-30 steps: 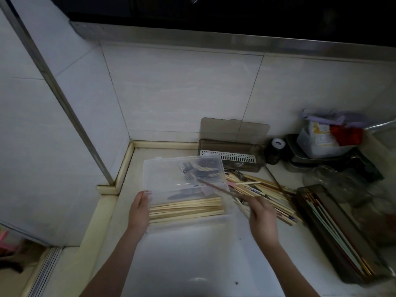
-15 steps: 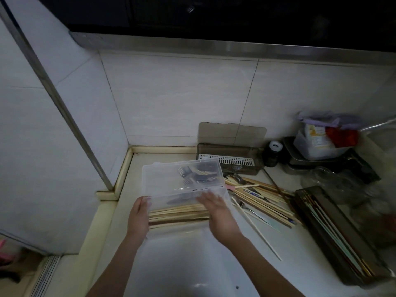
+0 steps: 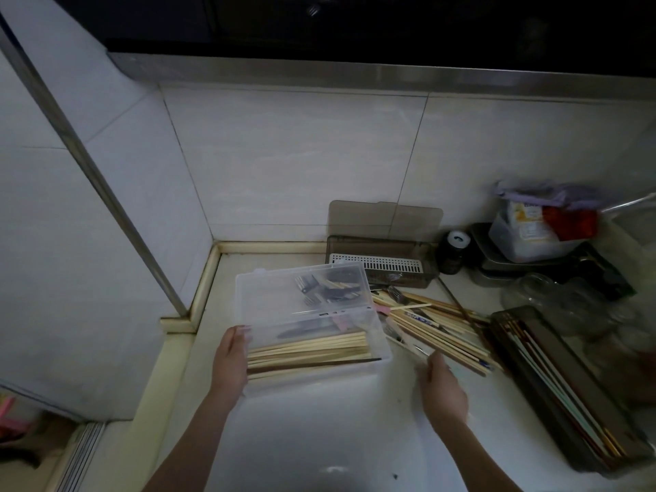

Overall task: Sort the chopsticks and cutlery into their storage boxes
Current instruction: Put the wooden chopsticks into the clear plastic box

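Bare counter between clear box and loose chopstick pile; dark tray rightward.

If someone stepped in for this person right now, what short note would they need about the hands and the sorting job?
Left hand: holds the left end of the clear plastic storage box.
Right hand: at the near edge of the loose pile of pale wooden chopsticks; too blurred to tell whether it grips one.
Done: a layer of wooden chopsticks lies in the clear box, forks at its back; the long dark box on the right holds chopsticks too.
Left: sort the pile, with some cutlery mixed in.
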The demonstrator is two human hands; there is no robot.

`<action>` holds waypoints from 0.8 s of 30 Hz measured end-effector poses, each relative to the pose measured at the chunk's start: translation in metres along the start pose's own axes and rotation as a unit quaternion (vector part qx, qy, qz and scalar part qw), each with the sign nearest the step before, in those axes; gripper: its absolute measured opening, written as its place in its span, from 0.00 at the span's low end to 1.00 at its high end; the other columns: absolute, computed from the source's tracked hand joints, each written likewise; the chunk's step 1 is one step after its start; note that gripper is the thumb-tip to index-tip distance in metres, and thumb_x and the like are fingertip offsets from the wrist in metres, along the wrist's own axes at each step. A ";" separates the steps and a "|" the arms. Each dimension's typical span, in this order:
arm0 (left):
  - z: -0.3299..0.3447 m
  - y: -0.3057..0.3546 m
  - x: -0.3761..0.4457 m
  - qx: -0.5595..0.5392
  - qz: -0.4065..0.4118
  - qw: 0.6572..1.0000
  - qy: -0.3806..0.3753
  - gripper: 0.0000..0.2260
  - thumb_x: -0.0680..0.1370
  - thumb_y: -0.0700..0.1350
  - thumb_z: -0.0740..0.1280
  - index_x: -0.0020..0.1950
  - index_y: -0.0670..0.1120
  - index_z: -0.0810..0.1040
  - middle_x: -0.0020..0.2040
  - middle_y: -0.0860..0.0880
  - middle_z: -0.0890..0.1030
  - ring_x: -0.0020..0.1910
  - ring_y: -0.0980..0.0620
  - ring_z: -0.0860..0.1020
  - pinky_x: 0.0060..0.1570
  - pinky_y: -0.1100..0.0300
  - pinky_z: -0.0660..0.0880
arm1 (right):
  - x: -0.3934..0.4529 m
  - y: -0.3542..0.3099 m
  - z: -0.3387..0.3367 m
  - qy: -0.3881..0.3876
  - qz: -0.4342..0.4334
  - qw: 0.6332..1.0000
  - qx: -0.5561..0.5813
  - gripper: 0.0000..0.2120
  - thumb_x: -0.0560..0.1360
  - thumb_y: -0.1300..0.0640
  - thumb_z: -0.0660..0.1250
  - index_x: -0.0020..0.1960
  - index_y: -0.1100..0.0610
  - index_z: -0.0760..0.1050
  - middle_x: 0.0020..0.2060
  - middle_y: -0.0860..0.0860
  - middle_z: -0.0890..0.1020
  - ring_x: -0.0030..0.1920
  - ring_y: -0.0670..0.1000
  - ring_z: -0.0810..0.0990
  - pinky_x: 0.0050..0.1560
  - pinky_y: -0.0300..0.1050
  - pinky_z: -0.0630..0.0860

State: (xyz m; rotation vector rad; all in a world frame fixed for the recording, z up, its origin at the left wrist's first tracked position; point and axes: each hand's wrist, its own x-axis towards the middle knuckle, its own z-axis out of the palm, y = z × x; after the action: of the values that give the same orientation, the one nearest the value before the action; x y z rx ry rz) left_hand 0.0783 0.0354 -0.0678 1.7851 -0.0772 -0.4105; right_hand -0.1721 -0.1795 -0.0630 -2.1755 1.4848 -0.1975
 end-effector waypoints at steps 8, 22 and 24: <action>0.001 0.001 0.000 -0.019 0.012 1.000 -0.003 0.11 0.83 0.43 0.56 0.55 0.42 0.77 0.53 0.43 0.78 0.53 0.48 0.76 0.51 0.56 0.69 | -0.003 -0.074 -0.017 0.130 -0.321 0.936 0.061 0.20 0.71 0.69 0.65 0.59 0.53 0.79 0.43 0.52 0.79 0.41 0.51 0.75 0.39 0.41 0.69; 0.001 0.003 -0.002 0.009 0.031 0.999 0.003 0.12 0.82 0.43 0.56 0.55 0.42 0.77 0.51 0.46 0.78 0.51 0.50 0.75 0.43 0.64 0.68 | -0.007 -0.117 0.016 -0.171 -0.309 0.932 -0.077 0.23 0.75 0.66 0.56 0.65 0.49 0.74 0.64 0.50 0.76 0.65 0.51 0.71 0.67 0.43 0.63; 0.002 0.003 -0.002 0.007 0.030 0.999 0.005 0.12 0.83 0.43 0.56 0.56 0.40 0.77 0.52 0.46 0.78 0.51 0.50 0.75 0.46 0.62 0.67 | -0.005 -0.111 0.010 -0.193 -0.264 0.940 -0.097 0.15 0.77 0.58 0.56 0.54 0.49 0.80 0.53 0.48 0.82 0.54 0.51 0.78 0.55 0.42 0.69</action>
State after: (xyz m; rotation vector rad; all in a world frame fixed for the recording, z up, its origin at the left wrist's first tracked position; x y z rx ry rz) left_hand 0.0763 0.0335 -0.0644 1.7946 -0.1275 -0.3584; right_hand -0.0777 -0.1398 -0.0186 -2.5483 0.7138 0.2011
